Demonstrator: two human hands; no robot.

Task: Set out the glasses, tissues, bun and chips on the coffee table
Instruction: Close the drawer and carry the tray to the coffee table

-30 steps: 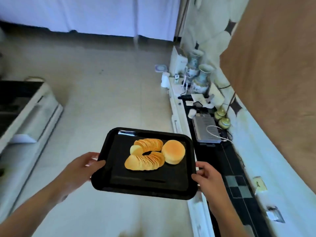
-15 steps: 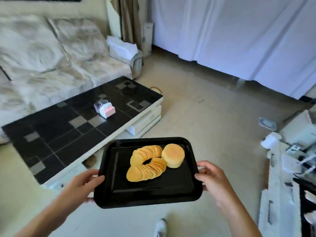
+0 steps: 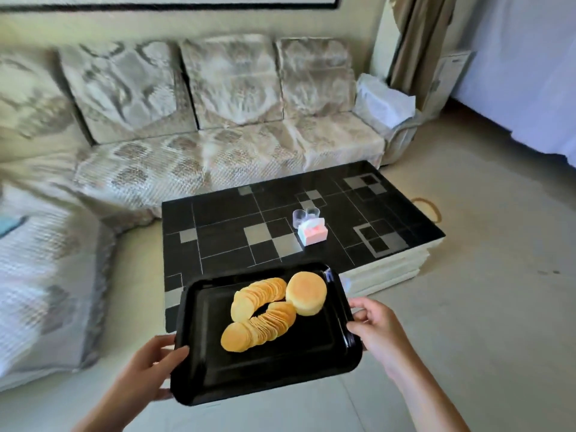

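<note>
Left hand [image 3: 149, 366], right hand [image 3: 375, 330] grip tray [image 3: 271, 366]; bun [image 3: 306, 293], chips [image 3: 258, 313] between.

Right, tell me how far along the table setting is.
Done: the glasses and tissues already sit together on the coffee table. In hand: the left hand and right hand carry the tray holding the bun and chips, near the table's front edge. Left: setting bun and chips on the table.

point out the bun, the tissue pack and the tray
bun [image 3: 306, 293]: head view, middle of its browned top
tissue pack [image 3: 312, 234]: head view, pink front face
tray [image 3: 280, 363]: head view, bare black floor near the front
</note>
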